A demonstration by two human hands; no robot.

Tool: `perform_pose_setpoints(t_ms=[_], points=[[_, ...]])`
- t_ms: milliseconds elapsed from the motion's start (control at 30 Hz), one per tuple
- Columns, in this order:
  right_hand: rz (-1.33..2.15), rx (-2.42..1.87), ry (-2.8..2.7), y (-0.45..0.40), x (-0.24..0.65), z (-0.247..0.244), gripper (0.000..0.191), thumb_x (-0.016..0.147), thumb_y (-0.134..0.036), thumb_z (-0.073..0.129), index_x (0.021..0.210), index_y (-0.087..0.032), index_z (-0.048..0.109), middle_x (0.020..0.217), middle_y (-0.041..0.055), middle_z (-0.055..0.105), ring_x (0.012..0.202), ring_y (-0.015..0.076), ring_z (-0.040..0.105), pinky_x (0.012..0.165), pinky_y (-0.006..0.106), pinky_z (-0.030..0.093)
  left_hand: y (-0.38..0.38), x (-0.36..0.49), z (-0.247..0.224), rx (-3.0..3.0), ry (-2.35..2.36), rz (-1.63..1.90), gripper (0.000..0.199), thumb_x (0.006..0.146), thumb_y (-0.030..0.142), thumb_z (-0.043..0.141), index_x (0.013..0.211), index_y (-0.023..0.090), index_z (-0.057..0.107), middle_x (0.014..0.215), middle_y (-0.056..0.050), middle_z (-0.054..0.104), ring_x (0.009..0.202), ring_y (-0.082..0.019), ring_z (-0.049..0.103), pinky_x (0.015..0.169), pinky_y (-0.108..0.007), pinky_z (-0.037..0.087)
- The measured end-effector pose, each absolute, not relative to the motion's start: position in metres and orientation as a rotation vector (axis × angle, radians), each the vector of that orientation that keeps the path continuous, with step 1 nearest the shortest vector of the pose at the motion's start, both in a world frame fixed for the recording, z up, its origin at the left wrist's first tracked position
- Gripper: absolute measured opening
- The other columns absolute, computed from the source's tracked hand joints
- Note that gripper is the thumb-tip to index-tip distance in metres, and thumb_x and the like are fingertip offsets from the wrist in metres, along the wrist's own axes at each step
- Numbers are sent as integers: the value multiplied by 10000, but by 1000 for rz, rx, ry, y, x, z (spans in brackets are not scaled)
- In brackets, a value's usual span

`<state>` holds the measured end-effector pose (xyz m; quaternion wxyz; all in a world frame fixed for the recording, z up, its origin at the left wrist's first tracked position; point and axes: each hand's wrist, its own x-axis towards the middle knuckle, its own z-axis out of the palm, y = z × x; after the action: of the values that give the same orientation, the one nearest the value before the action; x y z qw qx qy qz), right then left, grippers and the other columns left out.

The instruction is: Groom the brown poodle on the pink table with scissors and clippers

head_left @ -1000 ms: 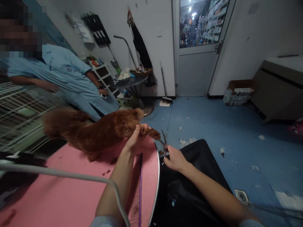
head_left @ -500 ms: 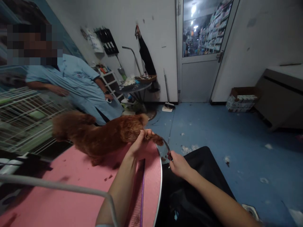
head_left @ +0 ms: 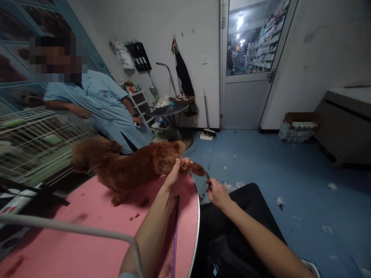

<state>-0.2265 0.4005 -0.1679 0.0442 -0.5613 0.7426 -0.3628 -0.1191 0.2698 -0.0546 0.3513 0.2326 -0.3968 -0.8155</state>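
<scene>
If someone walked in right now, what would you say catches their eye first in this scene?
First, the reddish-brown dog standing on the pink table, left of centre. The left hand holds its hind leg out over the table's edge, while the right hand brings scissors to the paw. Behind the dog, a person in a light blue uniform stands by white wire cages, and clipped fur dots the blue floor.

A dog (head_left: 130,164) stands on the round table (head_left: 87,216), its hind leg (head_left: 193,168) stretched out past the table's right edge. The left hand (head_left: 175,175) grips that leg; the right hand (head_left: 217,193) is just right of it, off the table, with scissors (head_left: 207,178) at the paw. A comb (head_left: 173,239) lies on the table beside the left forearm. Behind the dog stands another person (head_left: 101,104), a wire cage (head_left: 34,143) to the left
</scene>
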Motion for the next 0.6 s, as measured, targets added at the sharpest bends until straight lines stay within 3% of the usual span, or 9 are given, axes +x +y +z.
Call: perform_pose_setpoints(t_ms=[167,267,433,600], points=[[-1441,-1867,2153,382,-233,-182,325,745,-144,520,1069,-168,498,948,91,612,902,227,608,809,361,500,279,-122,-48,584,-938,-2074,355,858,447,607,635,180,538,744,3,603,799,-116,613,877,-260,487],[-1459,-1804,2168,374,-232,-187,316,765,-79,452,1061,-180,493,912,74,623,830,202,624,741,328,510,283,-122,-42,552,-852,-2063,379,848,409,634,592,167,492,721,4,605,751,-116,617,815,-259,504],[-1520,-1896,2034,367,-227,-186,421,701,-109,546,1108,-185,468,991,82,613,926,215,610,823,352,509,286,-120,-33,516,-804,-2062,386,851,391,631,576,161,488,696,1,604,728,-120,623,754,-247,512],[-1487,-1853,2026,362,-227,-189,384,727,-21,461,1074,-186,475,933,66,620,854,188,620,765,325,517,286,-119,-29,488,-800,-2067,423,847,403,630,550,159,454,681,-1,580,718,-126,614,741,-254,510]])
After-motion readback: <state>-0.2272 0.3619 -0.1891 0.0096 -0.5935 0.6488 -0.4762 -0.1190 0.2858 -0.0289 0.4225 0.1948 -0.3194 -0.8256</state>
